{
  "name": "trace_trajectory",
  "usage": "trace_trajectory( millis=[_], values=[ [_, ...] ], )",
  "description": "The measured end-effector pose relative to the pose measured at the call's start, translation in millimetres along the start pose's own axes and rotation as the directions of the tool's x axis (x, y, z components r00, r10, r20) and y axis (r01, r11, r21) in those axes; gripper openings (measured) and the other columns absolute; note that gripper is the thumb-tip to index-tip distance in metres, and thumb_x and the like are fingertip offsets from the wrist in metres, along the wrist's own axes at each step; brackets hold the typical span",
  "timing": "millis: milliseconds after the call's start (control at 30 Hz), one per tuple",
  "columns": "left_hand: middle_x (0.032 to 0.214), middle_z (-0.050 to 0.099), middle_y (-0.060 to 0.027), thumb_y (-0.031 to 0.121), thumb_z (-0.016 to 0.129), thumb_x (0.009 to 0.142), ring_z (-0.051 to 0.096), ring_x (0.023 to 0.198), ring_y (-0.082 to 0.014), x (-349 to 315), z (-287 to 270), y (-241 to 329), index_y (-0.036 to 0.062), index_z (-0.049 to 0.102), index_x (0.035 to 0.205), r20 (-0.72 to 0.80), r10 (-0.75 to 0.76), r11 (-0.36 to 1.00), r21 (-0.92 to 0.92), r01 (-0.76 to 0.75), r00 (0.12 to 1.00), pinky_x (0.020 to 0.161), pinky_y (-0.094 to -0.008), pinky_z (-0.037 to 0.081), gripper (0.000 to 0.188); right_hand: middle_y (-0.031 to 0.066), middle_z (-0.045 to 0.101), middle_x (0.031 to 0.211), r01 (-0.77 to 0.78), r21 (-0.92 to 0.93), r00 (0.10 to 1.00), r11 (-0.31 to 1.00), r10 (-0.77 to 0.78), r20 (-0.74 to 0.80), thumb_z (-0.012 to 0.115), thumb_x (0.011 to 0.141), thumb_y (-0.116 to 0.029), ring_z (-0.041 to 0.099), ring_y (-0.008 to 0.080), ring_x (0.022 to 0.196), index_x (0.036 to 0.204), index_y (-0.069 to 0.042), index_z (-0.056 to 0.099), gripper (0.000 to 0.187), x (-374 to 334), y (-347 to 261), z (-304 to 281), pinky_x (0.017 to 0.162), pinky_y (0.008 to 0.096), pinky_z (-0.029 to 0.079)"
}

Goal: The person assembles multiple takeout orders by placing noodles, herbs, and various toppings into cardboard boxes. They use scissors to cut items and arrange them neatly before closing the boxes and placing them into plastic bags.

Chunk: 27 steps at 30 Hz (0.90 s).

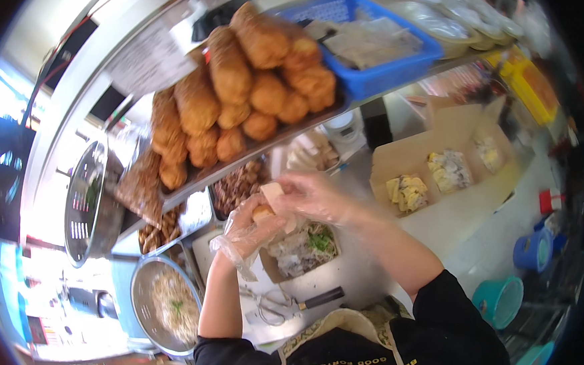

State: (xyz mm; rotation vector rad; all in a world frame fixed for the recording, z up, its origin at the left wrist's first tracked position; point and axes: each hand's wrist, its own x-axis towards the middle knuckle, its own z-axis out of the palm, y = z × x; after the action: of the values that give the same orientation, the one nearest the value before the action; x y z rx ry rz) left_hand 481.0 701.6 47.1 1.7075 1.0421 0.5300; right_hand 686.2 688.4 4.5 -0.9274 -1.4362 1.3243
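In front of me, my left hand [244, 225], in a clear plastic glove, is closed around a small rounded brown piece of food [262, 213]. My right hand [315, 194] meets it from the right, its fingers closed at a flat pale tan piece [272, 193]; motion blurs this hand, and I cannot make out what the pale piece is. Just below both hands lies an open cardboard takeaway box [274, 272]. Whitish food [294, 253] fills it, with chopped green herbs [320, 239] on top at the right.
A shelf tray piled with fried dough sticks [228, 71] and a blue basket [378, 84] stand above the counter. Dark chopped meat [238, 186] sits behind my hands. A metal colander [139, 290] is at left, scissors [278, 302] near me, another food box [400, 162] at right.
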Motion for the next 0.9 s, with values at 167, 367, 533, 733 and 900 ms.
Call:
trace_trajectory(
  millis=[167, 367, 533, 733, 900],
  values=[
    [0.097, 0.063, -0.0031, 0.021, 0.081, 0.081, 0.059, 0.088, -0.0111, -66, -23, -43, 0.0045, 0.06, 0.109, -0.069, -0.099, 0.981, 0.157, 0.109, 0.993, 0.078, -0.0271, 0.052, 0.038, 0.0046, 0.065, 0.1, -0.109, 0.202, 0.992, 0.973, 0.092, 0.089, 0.065, 0.092, -0.015, 0.06, 0.0129, 0.091, 0.123, -0.002, 0.057, 0.034, -32, 0, 28, 0.082, 0.0284, 0.05],
    [0.091, 0.066, -0.0058, 0.015, 0.064, 0.092, 0.062, 0.086, -0.0129, -93, -6, -158, 0.0045, 0.065, 0.109, 0.089, -0.201, 0.974, 0.125, 0.189, 0.976, 0.078, -0.0296, 0.052, 0.02, 0.0048, 0.065, 0.102, -0.277, 0.05, 0.958, 0.96, 0.271, 0.097, 0.062, 0.093, -0.01, 0.061, 0.0136, 0.093, 0.123, -0.001, 0.056, 0.033, -59, 106, 67, 0.081, 0.028, 0.051],
    [0.101, 0.068, -0.0213, 0.028, 0.064, 0.081, 0.065, 0.095, -0.0358, -78, 23, -188, 0.0039, 0.07, 0.103, 0.133, -0.244, 0.878, 0.452, 0.16, 0.961, 0.085, -0.0459, 0.05, 0.033, 0.0217, 0.068, 0.107, -0.307, -0.409, 0.933, 0.86, 0.356, 0.049, 0.061, 0.088, -0.009, 0.066, 0.0307, 0.098, 0.113, 0.003, 0.061, 0.028, -61, 146, 126, 0.087, 0.0397, 0.052],
    [0.103, 0.069, -0.0204, 0.013, 0.063, 0.079, 0.067, 0.099, -0.0331, -77, 47, -189, 0.0017, 0.071, 0.096, -0.077, -0.231, 0.679, 0.701, 0.217, 0.97, 0.084, -0.0408, 0.054, 0.022, 0.0255, 0.066, 0.111, -0.337, -0.578, 0.925, 0.743, 0.376, -0.055, 0.059, 0.089, -0.006, 0.065, 0.0344, 0.101, 0.125, 0.005, 0.054, 0.038, -70, 152, 142, 0.087, 0.0403, 0.05],
    [0.105, 0.068, -0.0181, 0.01, 0.057, 0.087, 0.065, 0.105, -0.0329, -101, 53, -175, 0.0041, 0.064, 0.107, -0.342, -0.146, 0.706, 0.621, 0.34, 0.928, 0.086, -0.0425, 0.054, 0.023, 0.0244, 0.066, 0.109, -0.44, -0.376, 0.898, 0.815, 0.407, -0.169, 0.055, 0.092, -0.011, 0.065, 0.0365, 0.1, 0.127, 0.003, 0.052, 0.038, -64, 156, 159, 0.084, 0.0407, 0.05]
  ],
)
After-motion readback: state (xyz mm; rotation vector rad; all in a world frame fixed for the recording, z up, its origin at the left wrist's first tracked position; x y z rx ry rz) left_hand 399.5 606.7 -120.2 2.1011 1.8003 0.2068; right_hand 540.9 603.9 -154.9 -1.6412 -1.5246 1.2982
